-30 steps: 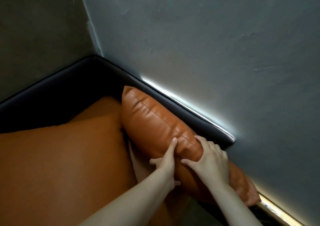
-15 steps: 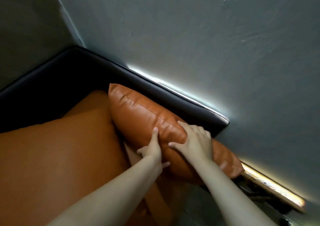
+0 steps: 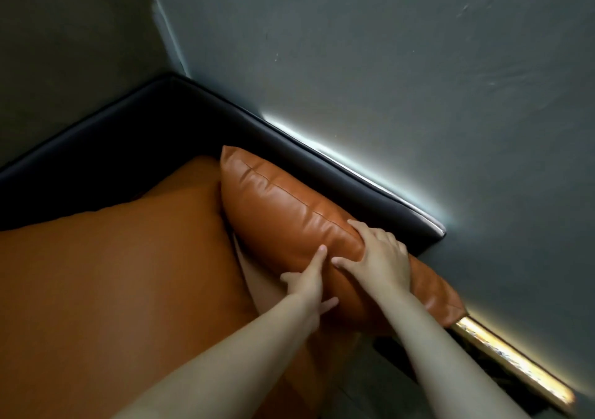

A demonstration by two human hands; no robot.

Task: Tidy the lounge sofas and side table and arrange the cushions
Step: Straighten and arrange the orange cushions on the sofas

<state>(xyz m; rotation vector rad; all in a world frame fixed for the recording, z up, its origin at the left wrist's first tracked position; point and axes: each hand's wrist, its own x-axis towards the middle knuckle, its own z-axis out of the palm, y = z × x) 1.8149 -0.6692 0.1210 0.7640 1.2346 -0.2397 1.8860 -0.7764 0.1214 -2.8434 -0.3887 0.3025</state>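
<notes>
**Both hands on the orange cushion at the sofa back**

The right hand (image 3: 383, 257) is gripping the orange leather cushion (image 3: 283, 206) along its top seam, fingers curling over the far edge and thumb lying across the near face. Just beside it, the left hand (image 3: 306, 285) is pressing on that same face with fingers straight and spread, the forefinger pointing up toward the seam; it is grasping nothing. The cushion is standing on its long edge and leaning against the dark sofa back (image 3: 360, 193), its far tip pointing toward the corner and its near end sticking out past the back's end. The sofa corner is holding two things: this cushion and the broad orange seat pad (image 3: 112, 274) lying to its left, touching it. Behind, a grey wall (image 3: 386, 64) is rising, with a light strip (image 3: 515, 365) glowing along its foot
</notes>
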